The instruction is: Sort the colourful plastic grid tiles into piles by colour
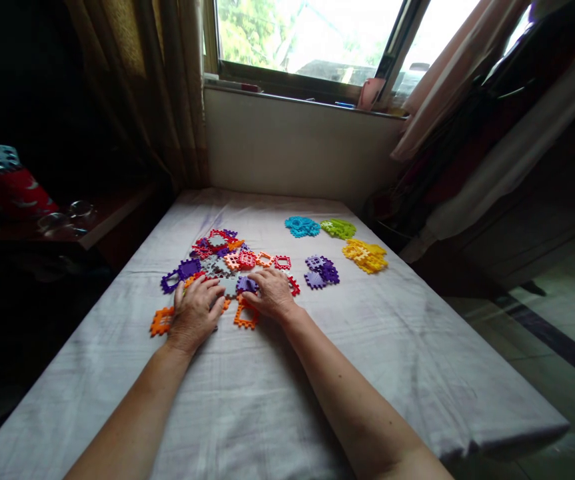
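Observation:
A mixed heap of red, orange, grey and purple notched plastic pieces lies on the cloth-covered table. My left hand rests on the heap's near left part, fingers spread, beside an orange piece. My right hand has its thumb and fingertips around a purple piece at the heap's right side. Just below that hand is an orange frame piece. Further right sits a small purple pile. Blue, green and yellow piles lie toward the back right.
The table ends at a wall below a window sill with a pink cup. At left, a dark side table holds a red container and clear glass objects. Clothes hang at right.

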The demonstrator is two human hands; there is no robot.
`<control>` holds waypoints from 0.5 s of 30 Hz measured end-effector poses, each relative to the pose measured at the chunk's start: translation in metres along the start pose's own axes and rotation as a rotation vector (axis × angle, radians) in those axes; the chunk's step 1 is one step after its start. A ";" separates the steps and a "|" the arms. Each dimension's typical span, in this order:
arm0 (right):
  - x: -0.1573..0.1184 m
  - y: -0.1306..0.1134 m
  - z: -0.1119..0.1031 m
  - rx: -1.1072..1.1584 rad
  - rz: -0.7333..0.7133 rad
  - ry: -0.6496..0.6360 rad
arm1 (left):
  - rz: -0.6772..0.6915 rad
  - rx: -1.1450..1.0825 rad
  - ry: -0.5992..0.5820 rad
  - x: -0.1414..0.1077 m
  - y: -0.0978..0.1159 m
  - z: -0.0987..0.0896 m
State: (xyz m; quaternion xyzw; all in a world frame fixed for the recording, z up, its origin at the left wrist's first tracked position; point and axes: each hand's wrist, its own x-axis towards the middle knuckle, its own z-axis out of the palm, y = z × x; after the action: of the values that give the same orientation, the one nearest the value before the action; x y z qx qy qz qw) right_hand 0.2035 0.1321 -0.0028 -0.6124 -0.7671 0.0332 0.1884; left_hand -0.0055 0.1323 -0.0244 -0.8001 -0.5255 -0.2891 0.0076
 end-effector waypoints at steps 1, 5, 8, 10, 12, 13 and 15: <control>0.001 -0.001 0.000 -0.002 0.012 -0.017 | 0.001 0.000 -0.002 0.000 0.000 0.000; 0.003 -0.004 0.003 0.032 0.075 -0.016 | 0.010 0.001 0.001 0.000 0.000 0.000; 0.002 0.002 0.003 0.079 0.108 0.057 | 0.011 0.005 0.005 -0.001 -0.001 0.001; -0.001 0.015 0.000 0.100 0.138 0.140 | 0.005 0.004 0.003 -0.001 -0.001 0.001; -0.007 0.036 -0.006 0.095 0.201 0.232 | 0.003 0.003 0.002 0.000 -0.001 0.002; -0.012 0.048 -0.009 0.081 0.245 0.277 | 0.005 0.003 0.003 0.000 -0.001 0.002; -0.023 0.074 -0.016 0.036 0.361 0.353 | 0.010 0.003 0.006 0.000 -0.001 0.001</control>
State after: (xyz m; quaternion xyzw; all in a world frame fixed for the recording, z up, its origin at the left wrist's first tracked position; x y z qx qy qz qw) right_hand 0.2815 0.1258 -0.0141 -0.7324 -0.5997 -0.0274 0.3213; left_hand -0.0058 0.1333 -0.0259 -0.8018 -0.5220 -0.2907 0.0118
